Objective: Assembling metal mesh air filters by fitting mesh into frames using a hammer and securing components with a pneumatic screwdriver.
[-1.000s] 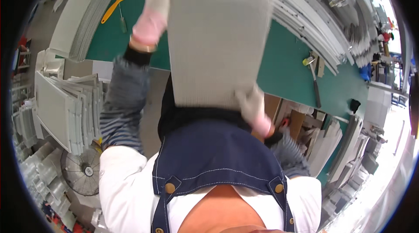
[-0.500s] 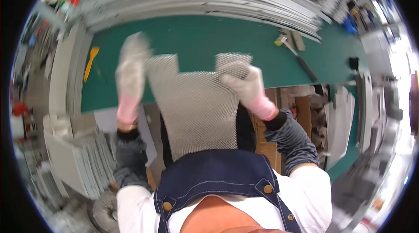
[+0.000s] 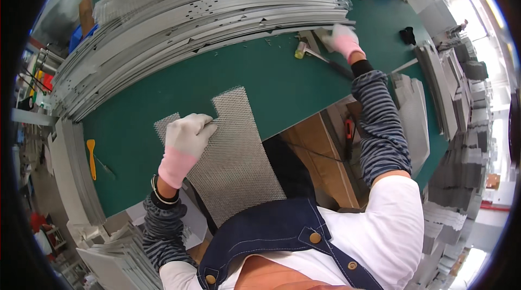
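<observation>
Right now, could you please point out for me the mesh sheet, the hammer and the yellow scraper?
Mesh sheet (image 3: 234, 155): head view, middle of its mesh face.
Hammer (image 3: 334, 65): head view, on its dark handle.
Yellow scraper (image 3: 92, 161): head view, midway along it.

A workshop, shown by a green workbench (image 3: 179, 86), piled metal strips (image 3: 228, 10) (some perforated) and a hammer (image 3: 317, 56).

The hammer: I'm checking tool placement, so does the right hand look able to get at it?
Probably yes: the right hand is close beside the hammer, whose head and much of its handle lie uncovered on the green tabletop.
</observation>
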`<state>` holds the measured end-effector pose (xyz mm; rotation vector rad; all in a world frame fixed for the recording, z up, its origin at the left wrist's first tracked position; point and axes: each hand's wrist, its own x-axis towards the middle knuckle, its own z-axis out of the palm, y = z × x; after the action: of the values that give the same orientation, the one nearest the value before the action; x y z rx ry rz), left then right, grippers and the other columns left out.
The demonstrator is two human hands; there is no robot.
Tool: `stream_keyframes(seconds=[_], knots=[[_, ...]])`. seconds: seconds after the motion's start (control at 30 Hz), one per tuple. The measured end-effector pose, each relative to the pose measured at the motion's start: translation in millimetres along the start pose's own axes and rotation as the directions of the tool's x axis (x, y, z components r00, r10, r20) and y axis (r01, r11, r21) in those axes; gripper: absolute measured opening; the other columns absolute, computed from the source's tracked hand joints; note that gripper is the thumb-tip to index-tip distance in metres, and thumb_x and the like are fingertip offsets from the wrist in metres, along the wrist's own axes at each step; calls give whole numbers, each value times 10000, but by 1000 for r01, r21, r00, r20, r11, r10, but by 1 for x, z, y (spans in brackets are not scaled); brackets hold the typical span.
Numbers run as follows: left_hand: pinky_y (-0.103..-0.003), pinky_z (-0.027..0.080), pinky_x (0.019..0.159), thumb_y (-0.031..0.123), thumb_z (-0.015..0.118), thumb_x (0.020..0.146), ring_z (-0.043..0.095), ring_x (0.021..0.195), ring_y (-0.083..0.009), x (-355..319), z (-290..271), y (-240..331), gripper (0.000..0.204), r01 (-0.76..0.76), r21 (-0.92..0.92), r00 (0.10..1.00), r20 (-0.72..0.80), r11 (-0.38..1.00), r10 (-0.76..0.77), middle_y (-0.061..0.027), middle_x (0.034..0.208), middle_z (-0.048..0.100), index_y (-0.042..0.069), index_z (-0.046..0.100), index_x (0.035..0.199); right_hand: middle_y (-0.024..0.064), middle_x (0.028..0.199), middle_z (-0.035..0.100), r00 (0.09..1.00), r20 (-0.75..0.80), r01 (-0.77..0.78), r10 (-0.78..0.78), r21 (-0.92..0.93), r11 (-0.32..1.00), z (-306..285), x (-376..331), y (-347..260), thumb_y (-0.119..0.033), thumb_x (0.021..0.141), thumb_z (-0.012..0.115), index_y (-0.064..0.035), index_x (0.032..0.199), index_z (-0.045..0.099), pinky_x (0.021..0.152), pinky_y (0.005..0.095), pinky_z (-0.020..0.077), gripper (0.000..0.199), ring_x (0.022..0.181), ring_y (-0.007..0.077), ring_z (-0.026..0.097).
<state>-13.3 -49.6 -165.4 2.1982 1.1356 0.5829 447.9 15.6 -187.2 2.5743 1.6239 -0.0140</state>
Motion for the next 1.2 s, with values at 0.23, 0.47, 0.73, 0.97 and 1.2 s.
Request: stream_keyframes(seconds=[0.23,0.47,0.73,0.97,1.2], knots=[[-363,519,646,152,670,823,656,711,-281,1,20,-28,282,-85,267,993,-56,960,103,-121,789,657,71,656,1093,206,1047,671,889,-403,342,-216,273,899,19,-2,22,-65,801,635,-18,1063,679,863,395,520,269,948,338,667],[-283,458,438,131,655,805,546,507,-127,-19,32,-20,653,-135,607,959,-118,783,257,5,638,470,177,440,1420,130,894,668,525,-83,562,-847,781,272,-58,-102,-217,-75,860,614,13,1146,586,693,328,509,301,752,199,638],[-296,469,439,137,621,830,577,539,-142,-20,33,-27,627,-88,557,992,-24,826,122,-13,707,539,203,432,1425,52,852,601,491,256,330,-833,830,450,-50,-107,-270,-87,933,520,53,1147,526,569,227,498,256,664,90,563],[-322,499,464,144,652,823,604,557,-163,-17,32,-40,493,-188,406,970,-69,895,235,-22,698,537,226,562,1302,51,870,633,205,319,520,-925,766,379,-46,-95,-283,-76,889,558,35,1163,553,647,265,509,296,736,124,584],[-344,548,630,134,751,678,665,777,-256,-12,-43,-34,397,-96,514,893,-333,852,302,-100,1078,652,92,676,1066,174,946,685,245,360,618,-900,657,431,-65,-109,-287,-114,829,584,28,1138,617,764,333,521,342,846,252,653]])
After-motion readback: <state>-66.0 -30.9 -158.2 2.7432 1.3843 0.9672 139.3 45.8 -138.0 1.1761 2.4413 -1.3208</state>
